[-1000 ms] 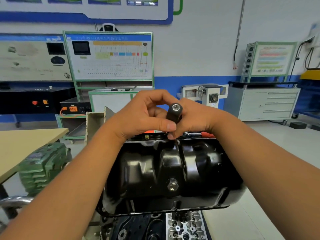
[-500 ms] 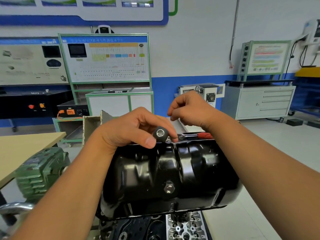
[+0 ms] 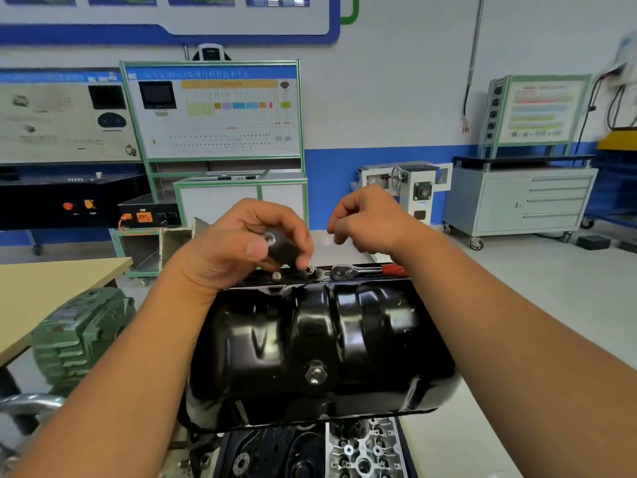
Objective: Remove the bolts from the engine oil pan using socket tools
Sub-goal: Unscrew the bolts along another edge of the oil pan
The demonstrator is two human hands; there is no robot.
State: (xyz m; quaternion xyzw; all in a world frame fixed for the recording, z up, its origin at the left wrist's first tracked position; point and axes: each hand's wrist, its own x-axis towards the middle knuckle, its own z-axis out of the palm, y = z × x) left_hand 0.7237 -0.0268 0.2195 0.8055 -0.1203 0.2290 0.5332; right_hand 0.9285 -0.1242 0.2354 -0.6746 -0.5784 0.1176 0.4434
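Observation:
The glossy black oil pan (image 3: 344, 339) fills the centre, with its drain plug (image 3: 315, 372) facing me. My left hand (image 3: 227, 257) grips a short black socket driver (image 3: 281, 251), tilted over the pan's far flange. Two bolt heads (image 3: 276, 276) (image 3: 309, 270) stand in that flange just under the tool. My right hand (image 3: 368, 222) hovers above the flange, apart from the tool, fingers curled with the tips together; nothing shows between them. A ratchet wrench (image 3: 348, 270) with a red handle lies on the flange below that hand.
A green motor housing (image 3: 79, 336) sits low at the left beside a wooden tabletop (image 3: 51, 288). A cylinder head (image 3: 362, 450) lies under the pan's near edge. Training panels and a wheeled cabinet (image 3: 517, 201) line the far wall.
My right hand has let go of the driver and risen to the right. My left hand has tipped the driver down toward the far flange bolts.

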